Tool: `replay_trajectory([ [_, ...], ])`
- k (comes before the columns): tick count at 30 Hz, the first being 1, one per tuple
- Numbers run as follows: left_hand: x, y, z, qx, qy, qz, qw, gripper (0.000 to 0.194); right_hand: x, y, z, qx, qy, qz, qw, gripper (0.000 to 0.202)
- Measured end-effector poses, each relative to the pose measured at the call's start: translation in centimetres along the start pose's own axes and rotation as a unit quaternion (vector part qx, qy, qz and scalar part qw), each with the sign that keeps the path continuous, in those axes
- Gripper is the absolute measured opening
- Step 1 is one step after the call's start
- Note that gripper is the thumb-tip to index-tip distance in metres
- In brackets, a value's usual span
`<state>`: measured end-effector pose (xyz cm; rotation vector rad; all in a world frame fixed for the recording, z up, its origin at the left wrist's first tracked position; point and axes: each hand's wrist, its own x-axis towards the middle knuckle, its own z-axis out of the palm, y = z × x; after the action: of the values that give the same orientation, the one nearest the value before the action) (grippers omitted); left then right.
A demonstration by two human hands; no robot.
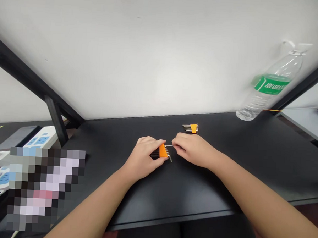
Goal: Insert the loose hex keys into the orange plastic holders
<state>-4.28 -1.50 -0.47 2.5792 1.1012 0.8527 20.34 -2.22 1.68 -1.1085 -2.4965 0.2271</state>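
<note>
Standing by the black table (pixel 204 178), I watch a person work with two bare hands near its middle. The left hand (pixel 143 157) is closed around a set of hex keys (pixel 163 152) in an orange holder, pressing it down against the tabletop. The right hand (pixel 190 149) sits just beside it, its thumb and forefinger pinched on a single thin key (pixel 169 145) that sticks out of the holder toward it. So both grips are clenched: the left on the holder, the right on that one slim key.

A second orange set (pixel 191 128) lies apart, just behind the right hand, toward the white wall. A clear water bottle (pixel 270 85) with a green label stands well off at the right rear corner. To the left, off the table, lies a white power strip (pixel 40 138) with blue sockets.

As I judge it, the risks are small but real. The pinch on the thin key is slight, so the fingers could slip off it. If the left hand slackens, the holder may skid or twist on the smooth top, and the other keys could fan out or drop loose. A sudden tug could send the right hand back into the spare set behind it.
</note>
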Motion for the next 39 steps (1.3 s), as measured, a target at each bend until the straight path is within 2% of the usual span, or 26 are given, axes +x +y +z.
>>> replay_trajectory([
  [7,0.0,0.0,0.0,0.002,-0.004,0.002,1.0,0.041,-0.2,-0.4,-0.3,-0.067,-0.012,-0.015,0.998,0.018],
  [23,0.1,0.2,-0.1,-0.003,-0.031,-0.001,1.0,0.042,-0.6,-1.0,-0.7,-0.146,-0.016,-0.064,0.987,0.022],
  [27,0.1,0.3,0.0,-0.001,-0.044,-0.007,0.999,0.043,-0.6,-1.0,-0.8,-0.118,-0.016,-0.062,0.991,0.023],
  [30,0.1,0.5,0.0,-0.009,-0.045,-0.009,0.999,0.042,-0.3,-1.0,-0.5,0.026,0.02,-0.061,0.998,0.025],
  [32,0.1,0.8,-0.2,-0.024,-0.03,-0.006,0.999,0.039,0.0,-1.0,-0.1,0.194,0.058,-0.043,0.978,0.019],
  [35,0.1,1.2,-0.5,-0.038,0.015,0.005,0.999,0.038,0.4,-1.0,0.5,0.437,0.078,0.034,0.895,0.012],
  [37,0.1,1.3,-0.7,-0.031,0.041,0.011,0.999,0.039,0.6,-0.9,0.8,0.536,0.062,0.082,0.838,0.02],
  [39,0.0,1.3,-0.8,-0.02,0.053,0.012,0.998,0.039,0.7,-0.9,1.1,0.592,0.043,0.118,0.796,0.024],
])
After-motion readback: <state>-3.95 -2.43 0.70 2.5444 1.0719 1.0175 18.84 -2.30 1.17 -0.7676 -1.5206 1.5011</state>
